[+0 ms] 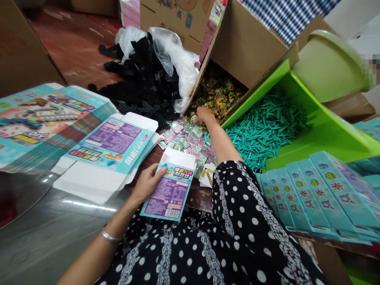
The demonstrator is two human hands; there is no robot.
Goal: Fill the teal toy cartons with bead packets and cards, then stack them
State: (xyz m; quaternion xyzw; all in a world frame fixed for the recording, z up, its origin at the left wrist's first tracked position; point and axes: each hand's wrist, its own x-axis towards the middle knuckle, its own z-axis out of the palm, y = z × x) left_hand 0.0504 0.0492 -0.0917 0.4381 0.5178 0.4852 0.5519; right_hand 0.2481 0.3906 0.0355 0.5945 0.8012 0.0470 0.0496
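My left hand (147,181) is closed on the left edge of a flat teal and purple carton (170,192), its thumb on the front and its white top flap raised. My right hand (204,114) reaches to the mouth of a tilted cardboard box (249,39). Its fingers curl down at a heap of small clear packets with orange, yellow and green contents (221,97); what they pinch is hidden. Below that hand lie many small pink and pale green sachets (190,140). A few white printed cards (207,175) rest near my right forearm.
Flattened teal cartons (107,138) are stacked at left. Black plastic pieces (142,87) spill from a clear bag (175,51) behind. A green bin (329,122) with teal plastic sticks (267,126) lies tipped at right, above a row of filled-out teal boxes (314,194).
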